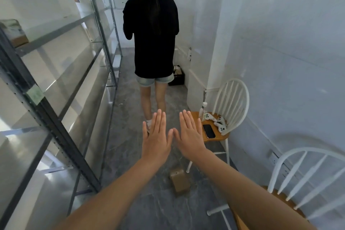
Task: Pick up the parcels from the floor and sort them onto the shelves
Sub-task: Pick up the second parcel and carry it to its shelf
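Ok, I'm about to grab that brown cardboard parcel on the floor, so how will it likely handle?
The cardboard parcel looks boxy with firm edges, so probably stiff rather than floppy. It is small, so likely light enough for one hand. Flat faces mean it should slide, not roll, if nudged on the smooth floor. Its contents cannot be seen.

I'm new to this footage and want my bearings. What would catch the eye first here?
Two open, empty hands, left hand and right hand, stretch forward at centre, thumbs nearly touching. Beyond them a person in a black top stands in the aisle, back turned. A brown parcel lies on the floor below the hands, beside tall metal shelves on the left.
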{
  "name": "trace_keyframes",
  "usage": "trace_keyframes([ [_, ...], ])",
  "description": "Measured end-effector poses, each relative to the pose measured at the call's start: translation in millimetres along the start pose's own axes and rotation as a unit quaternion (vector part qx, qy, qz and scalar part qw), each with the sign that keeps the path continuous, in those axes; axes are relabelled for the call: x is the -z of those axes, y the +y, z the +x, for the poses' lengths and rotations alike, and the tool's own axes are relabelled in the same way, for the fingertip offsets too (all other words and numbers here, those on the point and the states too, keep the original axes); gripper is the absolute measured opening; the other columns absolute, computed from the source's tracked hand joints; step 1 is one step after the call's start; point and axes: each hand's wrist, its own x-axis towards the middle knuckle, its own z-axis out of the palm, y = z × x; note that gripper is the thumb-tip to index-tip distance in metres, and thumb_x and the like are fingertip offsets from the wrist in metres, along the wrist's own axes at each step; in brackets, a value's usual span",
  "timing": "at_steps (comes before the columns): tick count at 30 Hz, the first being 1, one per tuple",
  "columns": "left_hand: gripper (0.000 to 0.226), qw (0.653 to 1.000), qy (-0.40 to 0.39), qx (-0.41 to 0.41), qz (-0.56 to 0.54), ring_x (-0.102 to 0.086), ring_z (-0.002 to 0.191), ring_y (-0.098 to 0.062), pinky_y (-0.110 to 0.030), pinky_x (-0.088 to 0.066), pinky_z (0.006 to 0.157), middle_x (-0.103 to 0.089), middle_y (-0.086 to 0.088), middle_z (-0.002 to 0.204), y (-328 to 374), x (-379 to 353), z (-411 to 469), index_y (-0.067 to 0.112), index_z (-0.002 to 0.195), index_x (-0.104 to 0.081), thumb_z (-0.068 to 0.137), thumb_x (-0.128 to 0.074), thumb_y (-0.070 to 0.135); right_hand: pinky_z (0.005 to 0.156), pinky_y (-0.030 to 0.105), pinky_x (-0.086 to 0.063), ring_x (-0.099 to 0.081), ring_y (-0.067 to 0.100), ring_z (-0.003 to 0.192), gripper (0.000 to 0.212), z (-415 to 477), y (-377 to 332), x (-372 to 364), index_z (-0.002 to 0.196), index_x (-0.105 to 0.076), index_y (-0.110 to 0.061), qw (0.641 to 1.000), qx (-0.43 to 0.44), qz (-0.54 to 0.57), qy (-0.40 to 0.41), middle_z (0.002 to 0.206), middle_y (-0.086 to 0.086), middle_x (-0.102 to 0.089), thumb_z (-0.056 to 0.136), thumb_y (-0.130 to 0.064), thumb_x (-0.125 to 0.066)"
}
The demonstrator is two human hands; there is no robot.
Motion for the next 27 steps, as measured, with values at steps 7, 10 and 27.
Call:
trace_keyframes([
  [7, 0.075, 0.999, -0.004, -0.031, -0.023, 0.015, 0.157, -0.01, -0.037, 0.023, 0.119, 0.009, 0.003, 0.173, -17, -2, 12, 0.018, 0.164, 0.002, 0.098, 0.006, 0.055, 0.126, 0.047, 0.009, 0.017, 0.018, 0.155, 0.065, 15, -14, -7, 0.161, 0.004, -0.011, 1.0, -0.03, -0.008, 0.004, 0.171, 0.005, 0.009, 0.109, -0.044, -0.015],
  [10, 0.073, 0.999, -0.008, -0.037, -0.023, 0.016, 0.156, -0.009, -0.035, 0.024, 0.118, 0.01, 0.004, 0.173, -27, -3, 15, 0.019, 0.163, 0.004, 0.1, 0.003, 0.054, 0.125, 0.046, 0.012, 0.016, 0.018, 0.155, 0.067, 20, -18, -14, 0.161, 0.003, -0.011, 0.999, -0.044, -0.007, 0.005, 0.171, 0.004, 0.008, 0.108, -0.047, -0.015],
  [27, 0.066, 0.999, -0.031, -0.001, -0.023, 0.014, 0.157, -0.01, -0.047, 0.011, 0.126, 0.009, 0.002, 0.172, -52, -23, 36, 0.016, 0.163, 0.002, 0.107, -0.014, 0.046, 0.125, 0.048, 0.011, 0.017, 0.014, 0.154, 0.067, 55, -14, -48, 0.161, 0.003, -0.012, 0.999, -0.036, 0.018, -0.029, 0.171, 0.003, 0.008, 0.108, -0.048, -0.016],
])
